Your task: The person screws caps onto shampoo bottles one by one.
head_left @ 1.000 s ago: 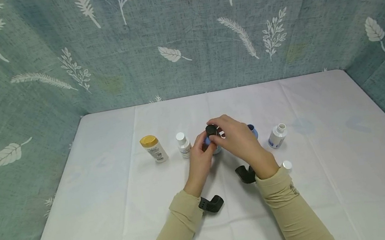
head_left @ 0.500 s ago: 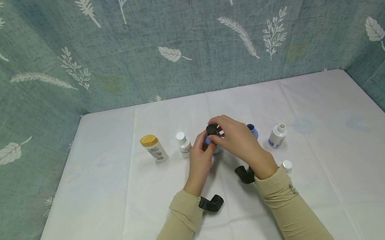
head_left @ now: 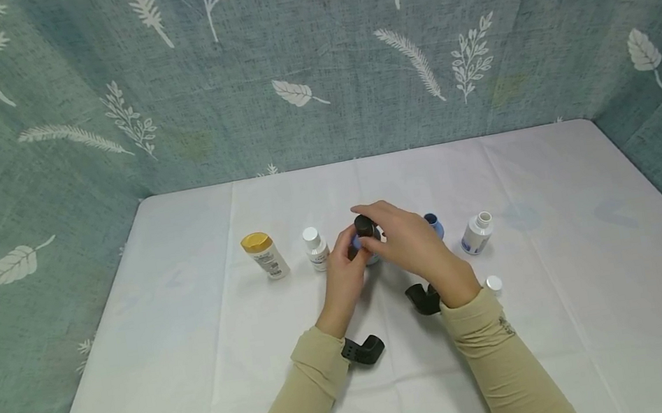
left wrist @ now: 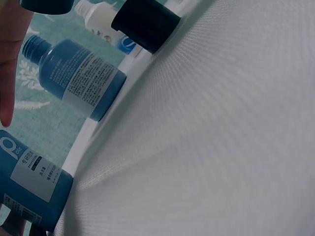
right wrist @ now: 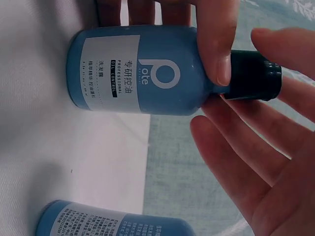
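Note:
A blue bottle (right wrist: 172, 98) with a white label marked OIL CONTROL stands upright on the white cloth, between both hands. My left hand (head_left: 343, 275) grips it, thumb pressed near its neck. Around its black cap (right wrist: 256, 73) are the fingers of my right hand (head_left: 415, 240). The cap sits at the bottle's neck and leans slightly in the head view. In the right wrist view the thumb tip lies a little apart from the cap, with other fingers against its far side. Much of the bottle is hidden in the head view.
A second blue bottle (left wrist: 78, 73), uncapped, stands right of the hands. Further right is an uncapped white bottle (head_left: 477, 235); a white cap (head_left: 493, 284) lies near my right wrist. To the left stand a white-capped bottle (head_left: 316, 251) and a yellow-capped bottle (head_left: 266, 256).
The right fingers have shifted around the black cap, the forefinger reaching further left, and the cap leans more. The left hand and the bottle have stayed in place.

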`<control>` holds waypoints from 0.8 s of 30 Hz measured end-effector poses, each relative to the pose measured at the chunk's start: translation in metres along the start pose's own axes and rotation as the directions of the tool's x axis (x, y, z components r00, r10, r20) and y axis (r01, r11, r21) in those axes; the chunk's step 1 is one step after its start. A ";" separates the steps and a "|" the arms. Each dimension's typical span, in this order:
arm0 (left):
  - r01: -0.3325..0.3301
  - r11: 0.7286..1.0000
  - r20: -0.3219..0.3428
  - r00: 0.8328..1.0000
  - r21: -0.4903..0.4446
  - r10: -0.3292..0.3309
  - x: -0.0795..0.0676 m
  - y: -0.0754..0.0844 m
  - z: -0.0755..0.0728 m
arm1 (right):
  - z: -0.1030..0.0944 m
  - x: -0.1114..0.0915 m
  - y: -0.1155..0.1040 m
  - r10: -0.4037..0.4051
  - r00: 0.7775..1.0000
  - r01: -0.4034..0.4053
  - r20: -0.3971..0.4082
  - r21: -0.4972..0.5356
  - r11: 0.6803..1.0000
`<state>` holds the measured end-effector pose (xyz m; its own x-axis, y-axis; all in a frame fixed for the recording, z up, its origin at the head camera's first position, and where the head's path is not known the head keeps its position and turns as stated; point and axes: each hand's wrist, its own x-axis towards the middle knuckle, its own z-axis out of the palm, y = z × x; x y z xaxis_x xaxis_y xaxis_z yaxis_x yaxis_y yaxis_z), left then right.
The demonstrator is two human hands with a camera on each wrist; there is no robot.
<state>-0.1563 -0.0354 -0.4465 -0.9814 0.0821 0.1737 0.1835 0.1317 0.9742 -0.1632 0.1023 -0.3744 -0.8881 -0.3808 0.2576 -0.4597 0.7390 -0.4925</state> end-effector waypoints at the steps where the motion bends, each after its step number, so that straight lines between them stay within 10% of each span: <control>1: -0.002 1.000 -0.004 1.000 0.005 0.002 0.001 -0.004 0.000 | 0.000 0.000 0.000 -0.014 1.000 0.014 0.002 -0.004 1.000; 24: 0.000 1.000 0.008 1.000 -0.019 0.000 0.002 -0.008 0.000 | -0.001 0.001 0.001 -0.014 1.000 0.015 -0.023 0.033 0.999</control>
<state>-0.1598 -0.0364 -0.4540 -0.9809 0.0895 0.1725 0.1821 0.1131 0.9768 -0.1643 0.1033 -0.3742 -0.8813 -0.3782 0.2834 -0.4726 0.7144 -0.5161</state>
